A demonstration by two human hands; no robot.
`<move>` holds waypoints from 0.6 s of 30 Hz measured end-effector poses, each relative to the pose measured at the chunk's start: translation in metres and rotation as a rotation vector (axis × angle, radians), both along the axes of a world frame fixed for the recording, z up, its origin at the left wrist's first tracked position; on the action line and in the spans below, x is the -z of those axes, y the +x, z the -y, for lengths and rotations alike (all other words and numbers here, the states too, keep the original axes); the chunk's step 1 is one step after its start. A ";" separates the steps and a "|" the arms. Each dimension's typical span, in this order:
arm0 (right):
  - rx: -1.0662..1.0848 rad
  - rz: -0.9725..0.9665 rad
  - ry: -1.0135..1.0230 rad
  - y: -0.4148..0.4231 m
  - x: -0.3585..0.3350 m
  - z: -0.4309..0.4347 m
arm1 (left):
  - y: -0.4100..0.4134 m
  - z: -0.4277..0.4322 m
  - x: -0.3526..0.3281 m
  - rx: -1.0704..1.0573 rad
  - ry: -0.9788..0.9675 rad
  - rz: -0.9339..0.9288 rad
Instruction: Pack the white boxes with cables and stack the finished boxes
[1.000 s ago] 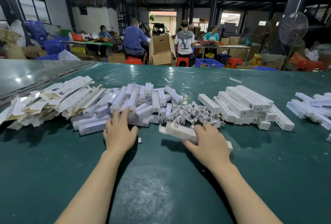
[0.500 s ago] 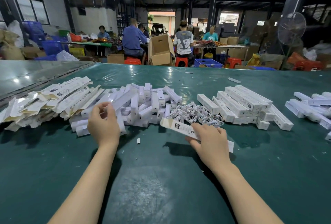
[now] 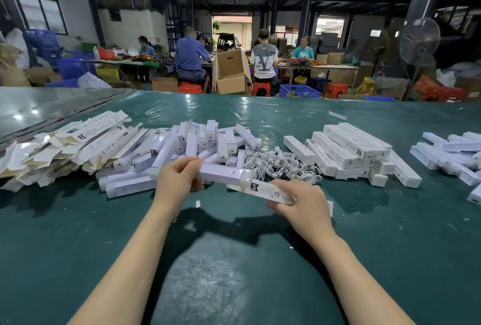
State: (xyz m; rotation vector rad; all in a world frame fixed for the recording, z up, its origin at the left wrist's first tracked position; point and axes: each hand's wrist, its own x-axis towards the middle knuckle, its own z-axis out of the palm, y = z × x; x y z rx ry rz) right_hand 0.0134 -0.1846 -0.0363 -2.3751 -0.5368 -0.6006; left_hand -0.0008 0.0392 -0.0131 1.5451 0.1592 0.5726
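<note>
Here, in the head view, both hands work just above the green tabletop (image 3: 234,272). The left hand (image 3: 178,181) has its fingers (image 3: 187,164) curled round the left end of a bar (image 3: 223,173). The bar is a long, plain white piece with squared edges and a faint lilac cast, lying nearly level. The right hand (image 3: 302,203) grips a box (image 3: 264,190), fingers and thumb closed round its right part. The box is a slim white carton with black print and small round marks on its upward face, tilted down to the right. The bar's right end meets the box's left end; whether it sits inside I cannot tell.

Behind the hands, more white bars lie in a jumbled pile (image 3: 203,140). To its left spreads a heap of flats (image 3: 86,140), unfolded cartons showing white and tan sides. Just right of the pile sits a tangle of white cables (image 3: 281,163). Beside the cables stands a stack (image 3: 348,147) of closed boxes, laid in slanted rows. Further right, well apart, lies another cluster (image 3: 453,153) of white boxes.
</note>
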 end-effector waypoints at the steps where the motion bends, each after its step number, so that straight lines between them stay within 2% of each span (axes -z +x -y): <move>1: -0.001 -0.001 0.019 0.000 0.000 0.000 | 0.000 -0.001 0.000 -0.013 0.008 0.012; 8: 0.036 0.013 0.133 -0.001 -0.001 -0.001 | -0.004 -0.002 -0.003 -0.101 0.117 0.153; 14: 0.169 0.041 0.004 0.000 0.001 0.000 | -0.010 0.013 -0.007 -0.080 0.291 0.180; 18: 0.097 0.067 0.016 -0.004 -0.002 -0.005 | -0.007 0.038 -0.006 -0.001 0.117 0.153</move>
